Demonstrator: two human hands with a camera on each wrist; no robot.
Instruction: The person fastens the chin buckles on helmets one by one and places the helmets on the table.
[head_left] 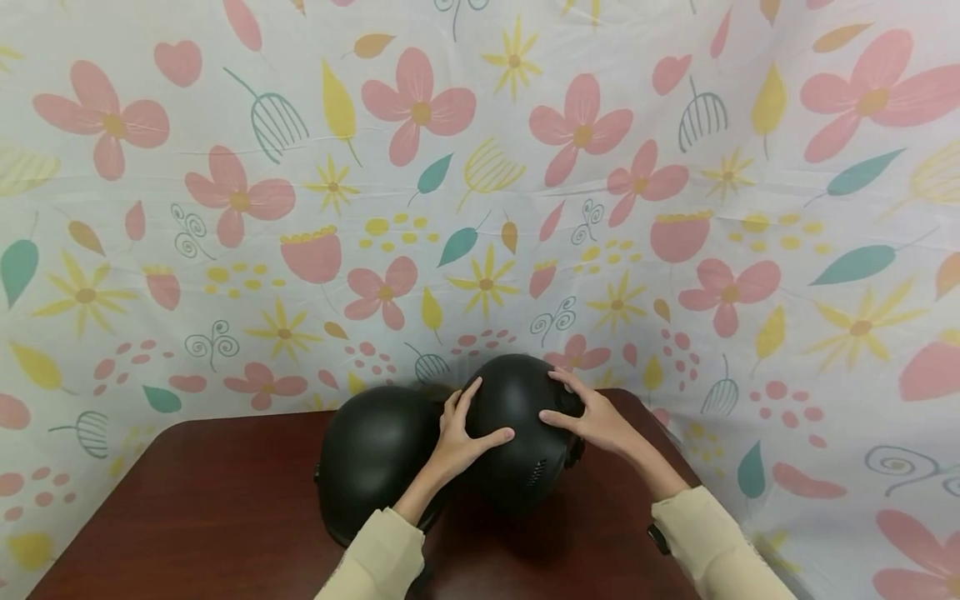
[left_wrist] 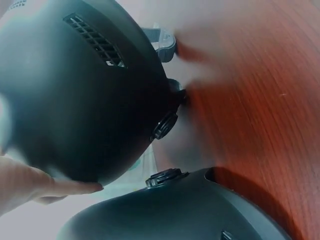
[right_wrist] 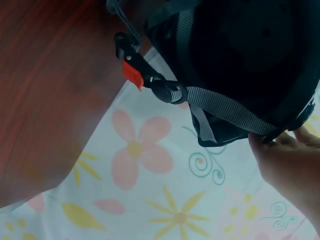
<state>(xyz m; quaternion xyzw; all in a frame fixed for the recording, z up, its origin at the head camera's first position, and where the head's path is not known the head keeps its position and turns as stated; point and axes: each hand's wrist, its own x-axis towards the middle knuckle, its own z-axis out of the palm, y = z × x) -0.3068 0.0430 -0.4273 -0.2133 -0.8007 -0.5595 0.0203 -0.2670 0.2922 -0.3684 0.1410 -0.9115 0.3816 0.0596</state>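
Note:
Two black helmets are in the head view. The left helmet [head_left: 378, 450] rests dome-up on the table. The right helmet [head_left: 517, 417] is tilted and held between both hands, its vent grille facing the near side. My left hand [head_left: 457, 442] grips its left side, thumb and fingers spread over the shell. On the other side my right hand [head_left: 596, 421] grips near the rim. In the right wrist view, the right hand's fingers are at the rim, beside a grey strap [right_wrist: 230, 107] and a buckle with a red tab [right_wrist: 132, 74]. The left wrist view shows a gap between the helmets.
The dark red-brown wooden table [head_left: 225, 500] runs under both helmets. A white cloth [head_left: 480, 208] printed with flowers and leaves hangs behind the table and along its right side. The table's back edge lies just behind the helmets.

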